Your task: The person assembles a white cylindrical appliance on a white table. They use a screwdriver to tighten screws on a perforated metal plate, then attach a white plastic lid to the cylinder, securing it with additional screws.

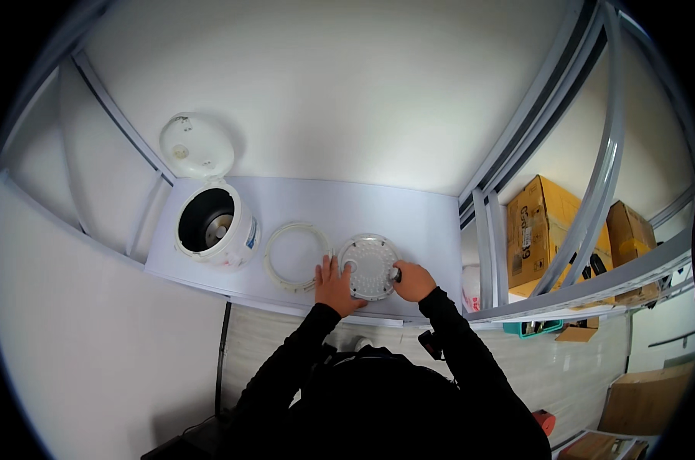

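Observation:
A round silver-grey plate [377, 266] with a dotted surface and a pale rim lies flat on the white table [309, 201]. My left hand [334, 290] rests with fingers stretched out at the plate's left edge, between it and a thin cream-white ring [271, 264]. Its fingertips reach near both. My right hand [415, 282] is closed round a short dark object [395, 274] at the plate's right edge; its kind is mostly hidden by the fingers. To the left stands a white rice cooker [240, 244] with a dark interior, its lid [196, 146] raised.
A white wall [324, 92] rises behind the table. Grey metal frame posts [492, 245] stand at the right, with cardboard boxes [525, 238] beyond them. Lower right, a teal basket [533, 330] and a red object [545, 421] are near the floor.

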A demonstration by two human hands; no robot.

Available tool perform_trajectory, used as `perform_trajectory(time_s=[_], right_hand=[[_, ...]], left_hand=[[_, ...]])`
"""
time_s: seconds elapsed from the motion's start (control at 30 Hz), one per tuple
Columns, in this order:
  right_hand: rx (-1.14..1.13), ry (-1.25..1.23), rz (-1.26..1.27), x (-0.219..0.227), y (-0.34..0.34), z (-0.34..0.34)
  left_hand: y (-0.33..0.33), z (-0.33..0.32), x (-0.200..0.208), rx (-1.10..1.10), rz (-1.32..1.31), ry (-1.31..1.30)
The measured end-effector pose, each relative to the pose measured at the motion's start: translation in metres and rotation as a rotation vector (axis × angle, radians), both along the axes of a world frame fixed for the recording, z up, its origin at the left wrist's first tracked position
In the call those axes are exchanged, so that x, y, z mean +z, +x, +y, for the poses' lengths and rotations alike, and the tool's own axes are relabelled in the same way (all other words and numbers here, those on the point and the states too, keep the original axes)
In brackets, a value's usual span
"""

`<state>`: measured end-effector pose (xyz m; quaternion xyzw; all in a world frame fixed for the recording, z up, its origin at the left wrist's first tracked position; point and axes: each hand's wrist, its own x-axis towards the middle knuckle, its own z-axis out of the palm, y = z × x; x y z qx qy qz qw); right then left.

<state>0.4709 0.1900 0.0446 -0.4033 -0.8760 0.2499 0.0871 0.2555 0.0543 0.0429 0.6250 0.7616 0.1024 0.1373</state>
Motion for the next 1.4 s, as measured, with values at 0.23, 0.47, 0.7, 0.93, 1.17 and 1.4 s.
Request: perform_trajectory(time_s=[0.23,0.47,0.7,0.93,1.17,1.4], right_hand=[[0.017,-0.045,-0.079,-0.003,-0.006,0.000],[-0.039,0.092,0.133,0.028,-0.015,-0.007],[-0.050,0.171,0.300,0.099,-0.050,-0.019],[0.158,0.036,0.428,0.147,-0.130,-0.053],[0.281,-0.002,0.445,0.180,-0.252,-0.109],[0.193,0.020,0.407,0.170,-0.384,-0.171]], left_hand=[[0.005,0.000,0.007,0.011,0.017,-0.023],[0.005,-0.001,0.014,-0.021,-0.058,0.060],[-0.020,-0.008,0.057,-0.043,-0.061,0.253],[-0.109,-0.031,0.108,0.043,-0.082,0.598],[-0.272,-0.059,0.139,0.128,-0.039,0.899],[-0.433,-0.067,0.110,0.203,-0.338,0.803]])
